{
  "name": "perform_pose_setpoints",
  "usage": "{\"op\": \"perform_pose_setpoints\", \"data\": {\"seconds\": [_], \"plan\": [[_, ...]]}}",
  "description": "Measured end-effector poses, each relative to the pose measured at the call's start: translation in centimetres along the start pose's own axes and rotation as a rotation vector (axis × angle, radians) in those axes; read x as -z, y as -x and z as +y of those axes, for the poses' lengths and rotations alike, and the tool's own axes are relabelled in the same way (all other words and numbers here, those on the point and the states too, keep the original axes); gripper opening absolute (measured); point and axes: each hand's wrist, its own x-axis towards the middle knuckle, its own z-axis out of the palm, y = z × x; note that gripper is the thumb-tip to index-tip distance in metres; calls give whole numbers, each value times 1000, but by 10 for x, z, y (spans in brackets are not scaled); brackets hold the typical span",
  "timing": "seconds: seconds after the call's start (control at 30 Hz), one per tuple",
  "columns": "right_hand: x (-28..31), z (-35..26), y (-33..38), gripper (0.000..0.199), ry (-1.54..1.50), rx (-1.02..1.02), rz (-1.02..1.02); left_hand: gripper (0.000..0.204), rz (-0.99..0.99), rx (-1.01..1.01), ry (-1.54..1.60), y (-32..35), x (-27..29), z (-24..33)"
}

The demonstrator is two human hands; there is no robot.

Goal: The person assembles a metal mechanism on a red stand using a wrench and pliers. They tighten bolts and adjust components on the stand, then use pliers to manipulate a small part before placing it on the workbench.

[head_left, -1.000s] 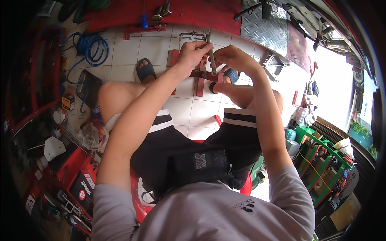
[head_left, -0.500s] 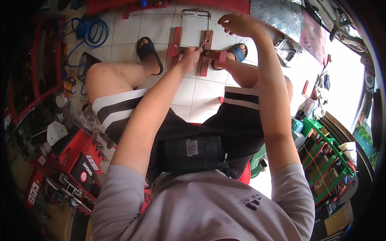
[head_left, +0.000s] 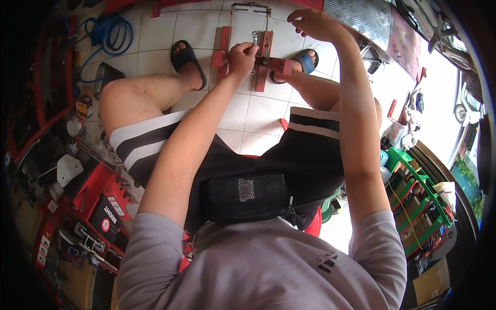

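A silver wrench (head_left: 254,37) is in the closed fingers of my left hand (head_left: 241,61), its ring end pointing away from me. The hand is just left of the right-hand upright of a red metal stand (head_left: 262,77) on the floor between my feet. Thin metal rods (head_left: 251,8) make up the far end of this stand. My right hand (head_left: 319,27) hovers farther off, to the right of the rods. Its fingers are loosely bent and apart, with nothing seen in them.
My sandalled feet flank the stand. At far left lie a coiled blue hose (head_left: 113,37) and a dark tray (head_left: 108,78). A patterned metal plate (head_left: 359,23) is at far right. A green rack (head_left: 418,201) stands on my right, red equipment (head_left: 106,212) on my left.
My left hand has shifted slightly left and the wrench now points away, its ring end clear of the stand's upright. My right hand has moved slightly right and farther away.
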Motion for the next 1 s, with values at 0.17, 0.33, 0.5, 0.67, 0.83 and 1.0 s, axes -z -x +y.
{"op": "perform_pose_setpoints", "data": {"seconds": [0.17,0.33,0.5,0.67,0.83,1.0], "plan": [[-2,6,-2,30,35,12,10,11,79,-212,-226,5,2,-3],[-5,11,-5,30,55,32,-3,9,79,-113,-162,24,5,11],[-1,4,-3,30,54,24,-16,8,26,-39,-120,33,7,6],[-1,-3,1,29,62,18,-7,6,-197,631,322,40,7,-2],[-5,-1,-2,29,76,39,-22,10,-387,845,335,40,9,-16],[-13,-16,1,30,106,-33,-143,22,-393,870,369,46,14,-26]]}}
